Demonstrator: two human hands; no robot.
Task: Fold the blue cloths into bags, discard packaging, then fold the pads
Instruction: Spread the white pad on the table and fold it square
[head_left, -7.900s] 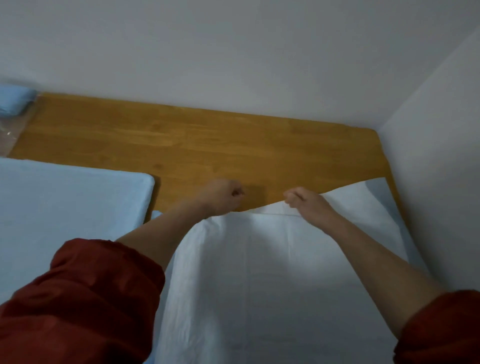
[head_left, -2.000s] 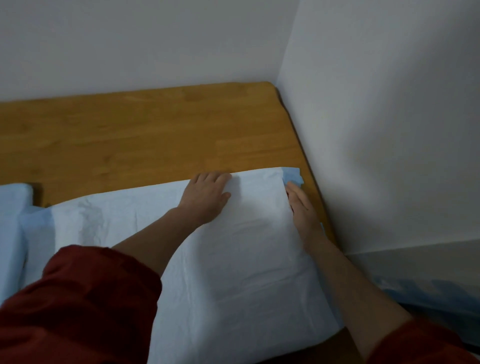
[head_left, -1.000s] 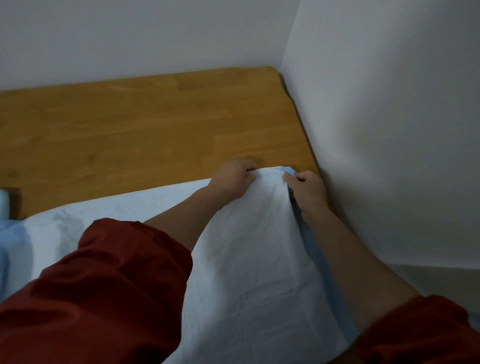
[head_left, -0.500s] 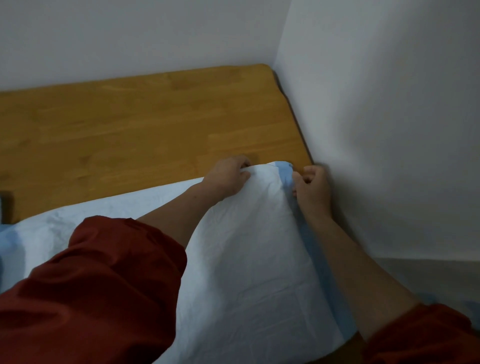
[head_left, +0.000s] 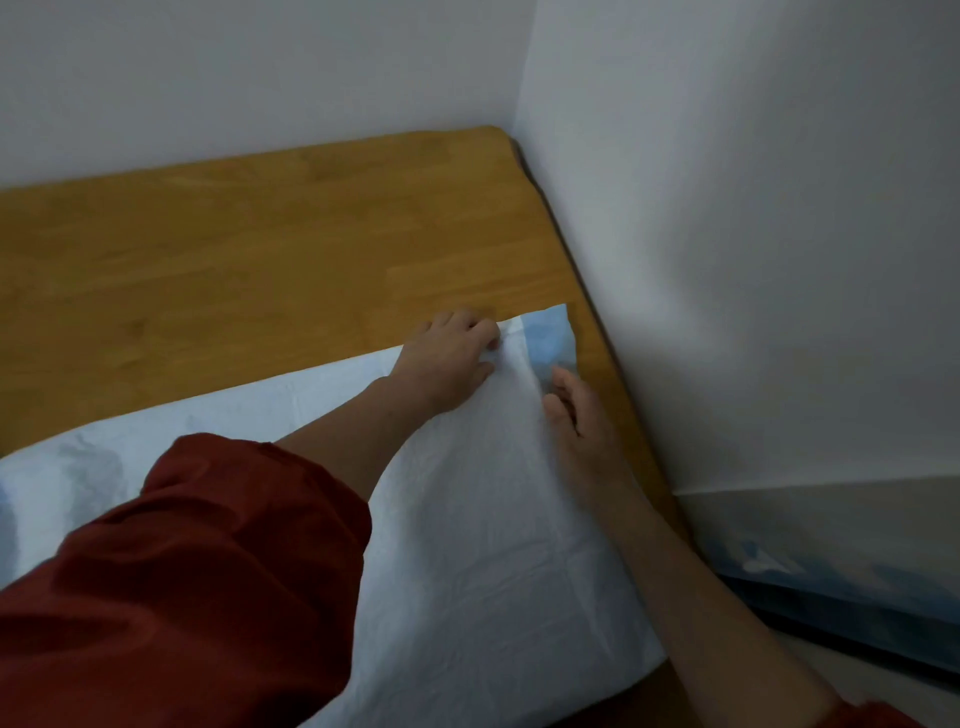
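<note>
- Now the pad lies on the table, long axis running 8 to 2 o'clock, under both hands.
- Its blue corner sits at 12 o'clock from the right hand, which lies flat with fingers straight.
- Left hand, at the corner's 9 o'clock, bends its fingers onto the far edge; pinching or not, I cannot tell.
- Pad: white, creased, blue-edged.

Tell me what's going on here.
A person in red sleeves is folding a white pad on a wooden table. The left hand curls its fingers over the pad's far edge, close to the far right corner, where the blue backing shows. The right hand, fingers fairly straight, rests along the pad's right edge. The pad lies mostly flat and creased.
</note>
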